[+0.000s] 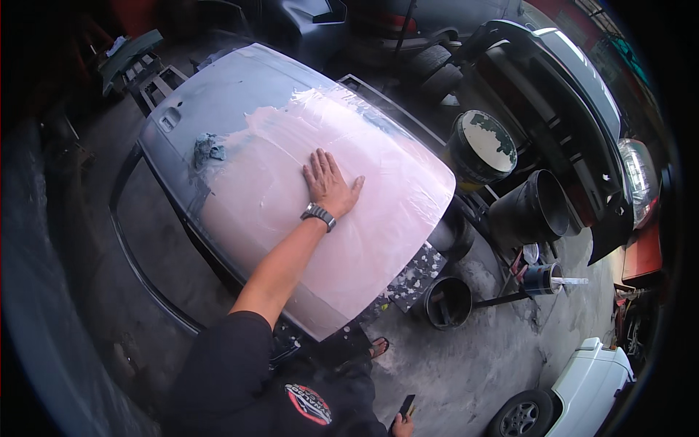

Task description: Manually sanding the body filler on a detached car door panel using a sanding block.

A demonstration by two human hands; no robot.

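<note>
A car door (223,81) lies outer side up, its window frame curving off to the left. Pink body filler (364,182) covers much of the panel, with grey showing toward the far left. My left hand (331,186) rests palm down on the filler, fingers stretched out and thumb to the right; a metal watch is on that wrist. Beyond it to the left sits a dark grey-green crumpled lump (210,148), which I cannot identify. Low in the view, my right hand (402,425) grips a thin dark rectangular piece (408,404), partly hidden by the fingers.
Right of the door stand a lidded bucket (489,142), a black bucket (535,207), a paint can (542,279) with a stick, and a round black container (448,302). A splattered board (419,277) juts from under the door. A bumper (590,80) and white car part (597,379) lie further right.
</note>
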